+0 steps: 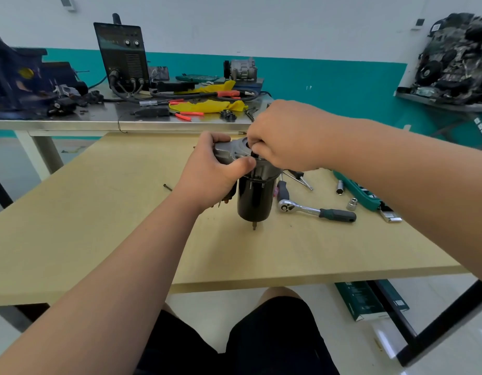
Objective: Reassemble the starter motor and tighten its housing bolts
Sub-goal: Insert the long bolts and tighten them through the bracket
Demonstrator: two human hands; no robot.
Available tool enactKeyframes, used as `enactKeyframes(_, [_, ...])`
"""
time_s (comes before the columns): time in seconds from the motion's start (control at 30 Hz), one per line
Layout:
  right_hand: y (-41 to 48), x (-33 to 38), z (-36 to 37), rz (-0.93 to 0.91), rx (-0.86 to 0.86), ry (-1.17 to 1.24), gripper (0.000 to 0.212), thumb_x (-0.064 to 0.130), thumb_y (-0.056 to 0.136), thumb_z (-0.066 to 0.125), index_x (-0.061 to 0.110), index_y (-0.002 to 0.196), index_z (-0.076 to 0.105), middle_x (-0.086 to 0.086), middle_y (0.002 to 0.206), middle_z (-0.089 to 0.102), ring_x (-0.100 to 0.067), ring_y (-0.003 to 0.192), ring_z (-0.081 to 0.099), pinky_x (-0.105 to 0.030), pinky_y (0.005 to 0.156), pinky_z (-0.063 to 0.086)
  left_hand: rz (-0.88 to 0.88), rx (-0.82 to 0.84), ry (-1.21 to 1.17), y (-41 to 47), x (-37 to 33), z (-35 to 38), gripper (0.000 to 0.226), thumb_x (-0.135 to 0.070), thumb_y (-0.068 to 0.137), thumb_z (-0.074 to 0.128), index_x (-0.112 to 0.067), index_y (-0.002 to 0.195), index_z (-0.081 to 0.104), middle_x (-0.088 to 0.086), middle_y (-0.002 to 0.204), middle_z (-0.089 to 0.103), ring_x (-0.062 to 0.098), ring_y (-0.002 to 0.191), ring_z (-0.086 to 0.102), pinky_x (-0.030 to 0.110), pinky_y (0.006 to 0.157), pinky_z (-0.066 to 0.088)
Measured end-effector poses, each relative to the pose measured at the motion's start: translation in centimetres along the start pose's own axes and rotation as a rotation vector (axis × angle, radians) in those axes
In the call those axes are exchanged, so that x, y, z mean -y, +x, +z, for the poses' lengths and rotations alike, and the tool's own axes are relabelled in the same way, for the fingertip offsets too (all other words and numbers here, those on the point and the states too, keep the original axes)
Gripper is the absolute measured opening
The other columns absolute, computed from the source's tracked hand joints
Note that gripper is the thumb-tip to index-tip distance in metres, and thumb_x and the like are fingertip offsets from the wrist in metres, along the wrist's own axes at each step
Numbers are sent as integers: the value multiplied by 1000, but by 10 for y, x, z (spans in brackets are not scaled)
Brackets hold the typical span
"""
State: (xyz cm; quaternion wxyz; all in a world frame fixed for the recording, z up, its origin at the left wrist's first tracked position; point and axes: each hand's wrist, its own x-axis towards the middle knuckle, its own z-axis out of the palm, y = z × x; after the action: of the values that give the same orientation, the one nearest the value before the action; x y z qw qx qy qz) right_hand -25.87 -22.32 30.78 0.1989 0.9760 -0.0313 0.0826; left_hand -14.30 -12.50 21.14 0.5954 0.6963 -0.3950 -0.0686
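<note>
The left hand grips the grey housing of the motor from the side. The right hand, fingers curled, pinches a small dark part at the housing's top (too hidden to name). On the counter the motor stands upright. Just right of the motor lies a ratchet, with a socket farther right. Left of the motor lies a loose bolt.
</note>
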Motion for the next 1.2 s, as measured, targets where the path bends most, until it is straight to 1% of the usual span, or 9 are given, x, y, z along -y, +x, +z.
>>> enactKeyframes(0.17, [-4, 6, -1, 98, -21, -41, 17, 19, 96, 49, 14, 80, 52, 1, 66, 46, -20, 71, 50, -29, 59, 34, -10, -109, 27, -8, -8, 15, 65, -49, 63, 75, -28, 115, 41, -9, 100, 59, 3, 79, 58, 8, 51, 41])
enactKeyframes(0.3, [-9, 9, -3, 231, -23, -37, 34, 15, 93, 52, 15, 61, 41, -2, 61, 44, -14, 56, 42, -27, 46, 28, -5, -148, 66, -9, -20, 28, 70, -50, 60, 76, -25, 115, 39, 0, 111, 55, 14, 85, 60, 20, 55, 43])
enactKeyframes(0.43, [-14, 12, -6, 349, -53, 3, 39, 12, 90, 55, 14, 57, 34, -3, 59, 40, -12, 53, 35, -27, 44, 22, 10, -199, 146, -11, -26, 37, 70, -51, 61, 77, -26, 113, 38, 1, 117, 52, 16, 98, 57, 31, 74, 55])
enactKeyframes(0.63, [-13, -1, -10, 352, -3, 92, 24, 15, 91, 53, 5, 69, 57, -6, 62, 46, -17, 54, 43, -27, 46, 29, 16, -189, 160, -17, -19, 37, 67, -51, 63, 77, -28, 113, 40, -4, 112, 53, 12, 94, 58, 25, 72, 52])
enactKeyframes(0.8, [-22, -52, 12, 545, -434, 813, 26, 27, 95, 50, 26, 71, 61, 11, 76, 63, 3, 71, 57, -22, 62, 42, 26, -2, 64, -4, -9, 14, 54, -48, 65, 71, -35, 110, 44, -9, 91, 61, 1, 68, 61, 16, 54, 48])
enactKeyframes(0.87, [-12, -51, 36, 556, -474, 1281, 26, 22, 99, 44, 21, 80, 62, -3, 88, 69, -15, 89, 64, -33, 81, 50, 27, 106, 24, 5, -7, 8, 47, -41, 66, 67, -36, 108, 47, -6, 84, 61, 0, 56, 58, 19, 49, 48])
enactKeyframes(0.97, [2, -39, 57, 442, -512, 1863, 26, 14, 102, 33, 10, 85, 52, -8, 71, 69, -24, 74, 65, -35, 68, 51, 45, 236, -25, 22, -7, 7, 47, -38, 60, 61, -38, 104, 48, 2, 86, 57, 10, 55, 57, 27, 47, 48])
enactKeyframes(1.13, [-1, -30, 59, 631, -665, 1854, 20, 22, 100, 40, 12, 92, 56, -4, 68, 71, -23, 72, 70, -36, 64, 56, 79, 159, 14, 29, 7, 12, 64, -42, 71, 56, -46, 130, 31, -7, 134, 38, 11, 116, 44, 28, 92, 41])
enactKeyframes(1.2, [-3, -13, 57, 716, -652, 1642, 21, 30, 97, 45, 22, 89, 62, 4, 74, 74, -12, 71, 71, -33, 61, 57, 85, -61, -9, 17, 15, 16, 51, -40, 85, 52, -44, 132, 34, -10, 136, 40, 8, 118, 44, 20, 90, 39])
